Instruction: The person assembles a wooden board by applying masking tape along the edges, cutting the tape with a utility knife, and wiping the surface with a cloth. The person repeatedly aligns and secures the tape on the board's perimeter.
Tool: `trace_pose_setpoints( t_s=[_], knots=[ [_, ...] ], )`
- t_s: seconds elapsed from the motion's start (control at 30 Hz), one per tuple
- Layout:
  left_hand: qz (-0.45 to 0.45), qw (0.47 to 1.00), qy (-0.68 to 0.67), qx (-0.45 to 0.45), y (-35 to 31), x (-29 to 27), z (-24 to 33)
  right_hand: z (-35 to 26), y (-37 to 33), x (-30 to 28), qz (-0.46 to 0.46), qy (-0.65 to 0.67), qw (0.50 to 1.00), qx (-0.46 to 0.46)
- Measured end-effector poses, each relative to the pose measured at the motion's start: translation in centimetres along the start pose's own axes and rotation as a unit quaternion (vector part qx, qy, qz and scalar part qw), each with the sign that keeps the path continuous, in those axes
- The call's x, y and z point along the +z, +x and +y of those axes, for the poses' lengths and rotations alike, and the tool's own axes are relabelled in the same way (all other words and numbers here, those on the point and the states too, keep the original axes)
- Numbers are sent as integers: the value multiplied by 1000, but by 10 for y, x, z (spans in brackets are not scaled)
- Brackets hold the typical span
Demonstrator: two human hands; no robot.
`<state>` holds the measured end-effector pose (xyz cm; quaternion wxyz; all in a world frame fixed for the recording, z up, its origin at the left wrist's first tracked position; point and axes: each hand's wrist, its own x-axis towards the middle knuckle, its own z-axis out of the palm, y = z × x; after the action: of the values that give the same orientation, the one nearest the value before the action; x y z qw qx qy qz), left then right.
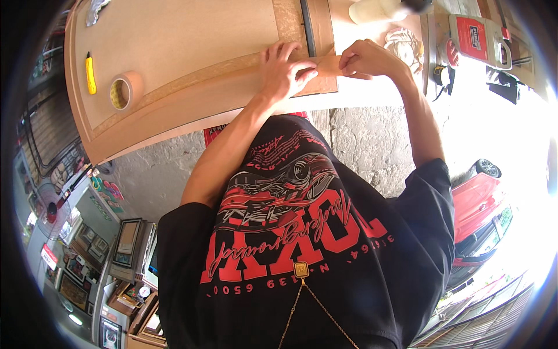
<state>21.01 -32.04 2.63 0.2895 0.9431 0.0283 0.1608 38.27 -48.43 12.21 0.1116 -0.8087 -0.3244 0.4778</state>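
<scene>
Brown tape strip [328,65], partly out of sight behind the right hand [375,58].

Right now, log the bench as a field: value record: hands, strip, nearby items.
left hand: at the strip's left end; exact grip unclear
right hand: fingers pinching the strip
tan strip: between both hands, over the panel's right edge
brown panel: flat, under left hand
tape roll: on panel, left side
slim yellow tool: on panel, left of roll
black bar: above the strip
</scene>
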Motion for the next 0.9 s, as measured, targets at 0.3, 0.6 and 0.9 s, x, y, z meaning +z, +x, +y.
trace_pose_setpoints(
  t_s=[0.3,0.6,0.9],
  knots=[
    [-6,1000,6,22,-6,-8,-5,-6,-4,-7,12,-2,999,-41],
    [30,999,26,20,7,1,6,14,10,12,20,-45,998,27],
    [32,996,48,64,31,17,14,11,9,11,14,-63,997,29]
  ],
)
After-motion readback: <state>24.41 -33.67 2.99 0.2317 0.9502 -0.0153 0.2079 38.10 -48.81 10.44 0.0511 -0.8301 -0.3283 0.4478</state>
